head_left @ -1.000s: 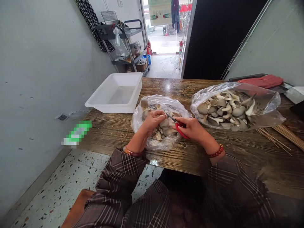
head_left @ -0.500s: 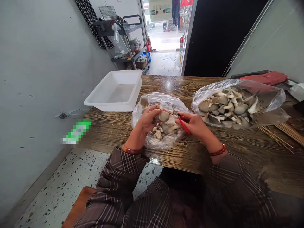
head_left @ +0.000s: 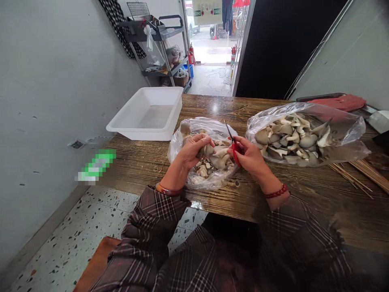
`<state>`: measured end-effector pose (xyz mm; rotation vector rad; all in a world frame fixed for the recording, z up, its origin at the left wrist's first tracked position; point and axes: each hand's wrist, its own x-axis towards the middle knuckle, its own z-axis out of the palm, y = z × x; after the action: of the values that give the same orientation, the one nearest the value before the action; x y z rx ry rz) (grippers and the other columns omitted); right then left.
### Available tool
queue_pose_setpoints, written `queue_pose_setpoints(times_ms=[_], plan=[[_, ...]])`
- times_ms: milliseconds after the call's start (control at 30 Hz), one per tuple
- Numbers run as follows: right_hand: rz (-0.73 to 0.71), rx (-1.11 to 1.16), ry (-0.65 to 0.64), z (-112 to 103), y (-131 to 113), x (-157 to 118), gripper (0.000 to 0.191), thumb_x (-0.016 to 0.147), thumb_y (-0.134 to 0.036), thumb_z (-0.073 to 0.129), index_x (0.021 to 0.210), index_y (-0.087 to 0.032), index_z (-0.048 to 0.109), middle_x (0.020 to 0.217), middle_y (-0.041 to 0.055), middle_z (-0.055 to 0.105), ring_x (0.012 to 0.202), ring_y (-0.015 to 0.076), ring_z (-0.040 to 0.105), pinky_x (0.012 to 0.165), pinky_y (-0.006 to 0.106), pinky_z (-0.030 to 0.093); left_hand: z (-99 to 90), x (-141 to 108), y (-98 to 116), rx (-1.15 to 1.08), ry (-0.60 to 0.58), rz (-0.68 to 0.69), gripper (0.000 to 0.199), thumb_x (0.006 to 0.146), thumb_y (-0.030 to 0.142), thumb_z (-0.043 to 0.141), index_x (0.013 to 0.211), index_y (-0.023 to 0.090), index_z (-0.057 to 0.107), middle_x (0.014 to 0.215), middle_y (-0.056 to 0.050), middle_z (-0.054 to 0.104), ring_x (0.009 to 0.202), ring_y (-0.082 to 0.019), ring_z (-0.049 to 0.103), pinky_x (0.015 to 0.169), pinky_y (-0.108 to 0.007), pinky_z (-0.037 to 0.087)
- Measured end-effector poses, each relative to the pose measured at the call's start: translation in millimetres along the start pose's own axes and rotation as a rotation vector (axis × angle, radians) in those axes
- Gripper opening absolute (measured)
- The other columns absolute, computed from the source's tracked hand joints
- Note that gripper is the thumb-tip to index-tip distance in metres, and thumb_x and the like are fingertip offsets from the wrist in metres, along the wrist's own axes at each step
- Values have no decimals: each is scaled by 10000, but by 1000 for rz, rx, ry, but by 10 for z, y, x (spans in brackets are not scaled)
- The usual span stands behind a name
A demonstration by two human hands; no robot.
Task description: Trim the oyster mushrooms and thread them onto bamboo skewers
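My left hand (head_left: 194, 151) is closed round an oyster mushroom (head_left: 206, 151), over an open clear plastic bag (head_left: 197, 184). In that bag lie more mushrooms and cut pale stem bits (head_left: 203, 170). My right hand (head_left: 246, 153) grips red-handled scissors (head_left: 236, 153) just right of the bag, their dark blades pointing up and away from me, apart from the mushroom. To the right, a second clear bag (head_left: 346, 142) lies on its side, filled with grey-capped oyster mushrooms (head_left: 293, 136).
A white plastic tub (head_left: 146, 134) stands at the left on the dark wooden table (head_left: 146, 162). Thin wooden skewers (head_left: 361, 174) lie at the right, with a red cloth-like item (head_left: 340, 102) behind. Beyond the table are a shelf cart (head_left: 158, 36) and a doorway.
My right hand has turned the scissors more upright and drawn them away from the mushroom. My left hand has tipped the mushroom down a little, so less of its cap shows.
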<state>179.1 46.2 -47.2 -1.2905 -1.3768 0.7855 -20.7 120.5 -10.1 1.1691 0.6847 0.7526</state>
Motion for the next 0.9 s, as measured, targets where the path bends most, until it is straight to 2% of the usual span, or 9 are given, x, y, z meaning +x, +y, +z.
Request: queue_pose_setpoints(times_ms=[100,167,233,300,400,533,733,833,900], plan=[[25,38,15,15,-22,-1,557,752,-401,750,1246,-171,636,872,42,704,753,167,623,706,315,531,58,-1,-34,280,37,108,307,706,395,792,709,155,601,633,12,607,566,-94,555,523,-218,401],[11,33,14,31,-36,2,547,742,-395,758,1235,-185,646,882,42,708,779,176,634,725,322,535,91,1,-47,522,55,231,241,687,327,810,757,146,667,697,-3,648,655,-113,577,611,-238,436],[0,25,15,46,-49,7,543,738,-393,760,1231,-194,650,898,46,714,799,185,642,741,330,540,111,6,-56,702,2,326,209,700,285,799,841,146,732,820,-33,700,766,-141,609,724,-272,469],[-4,29,25,55,-64,10,553,726,-385,766,1232,-193,650,908,49,717,800,189,643,747,338,545,115,14,-66,785,-84,372,198,731,271,777,890,154,761,886,-50,712,829,-160,625,790,-295,473],[-3,35,16,55,-94,6,565,715,-366,775,1238,-196,647,912,43,717,801,189,643,759,344,548,99,24,-83,818,-130,401,163,765,293,758,849,153,759,862,-46,693,812,-160,618,780,-297,470],[-24,-10,-15,50,-119,-2,577,699,-354,793,1237,-203,647,908,31,704,820,186,642,790,343,544,84,29,-100,824,-104,449,123,795,271,724,807,149,736,854,-49,689,816,-162,619,769,-295,476],[-43,-41,-51,71,-92,1,500,745,-283,705,1231,-194,626,855,23,693,774,168,636,750,320,534,111,30,-83,922,-101,504,91,800,221,671,809,171,746,880,-47,698,817,-159,624,785,-308,487],[-35,-64,-33,43,-59,7,466,751,-282,679,1204,-187,628,862,31,699,779,169,640,750,318,530,79,17,-36,874,-40,484,104,789,221,659,781,174,751,837,-41,703,802,-155,615,775,-301,483],[-17,-78,-25,6,-35,10,471,755,-298,682,1208,-182,626,884,44,712,799,176,645,757,321,526,45,0,-8,730,37,418,132,793,277,676,789,172,755,816,-34,704,790,-150,609,748,-284,482]])
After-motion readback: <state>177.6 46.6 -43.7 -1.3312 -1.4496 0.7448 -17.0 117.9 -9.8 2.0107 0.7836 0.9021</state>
